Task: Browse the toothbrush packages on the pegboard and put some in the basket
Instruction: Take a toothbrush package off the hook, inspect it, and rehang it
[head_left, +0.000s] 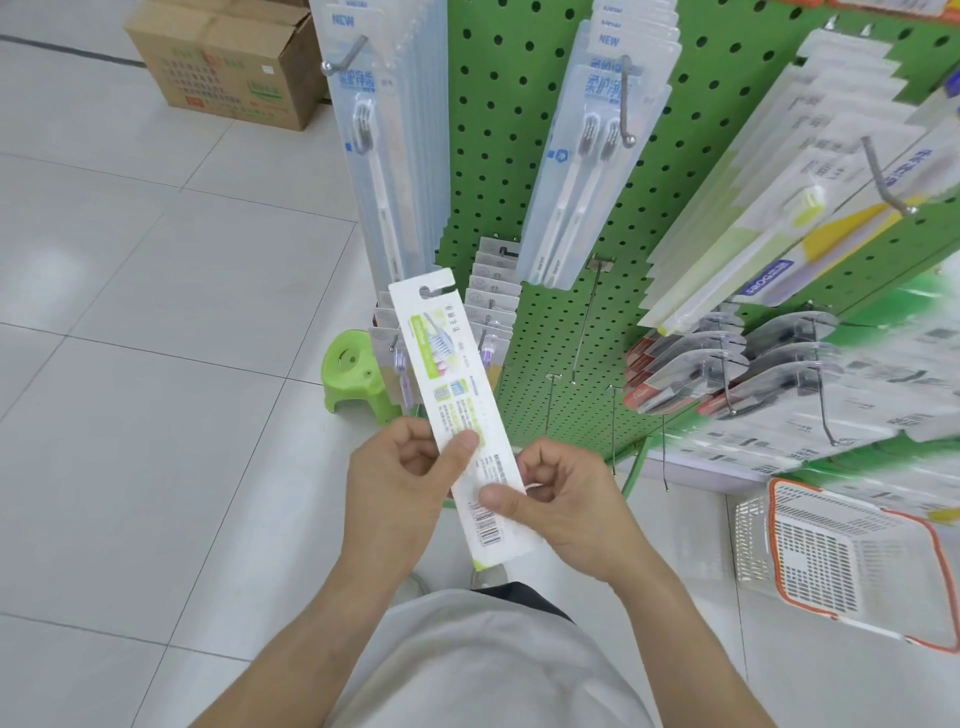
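Left hand (402, 470): center frame, fingers curled behind the toothbrush package (457, 415), thumb pressed on its printed face, approx. mid-length.
Right hand (558, 506): just right of the left, thumb on pkg's lower part near the barcode, fingers curled behind its right edge.
Held pkg: long white card, back side up w/ green panels, small print, barcode at btm; hang-hole end points to upper center of frame, slight tilt left; held in front of the pegboard's (524, 156) lower left, touching no hook.
Pegboard: green, perforated, fills upper center & right of frame.
Hanging stock: row of clear single-brush packs (384, 156) on a hook at top center-left; twin-brush packs (587, 171) on the next hook right; white/yellow packs (779, 208) at upper right; blurred dark-brush blister packs (727, 374) at mid right; several bare hooks (584, 322) in lower center of board.
Basket (852, 561): white mesh w/ orange rim, lower right of frame, tilted; what carries it can't tell.
Stool (358, 379): small, green plastic, on floor left of the board's foot, partly behind pkg.
Carton (228, 62): brown cardboard box on floor tiles, upper left.
Person: grey shirt, btm center.
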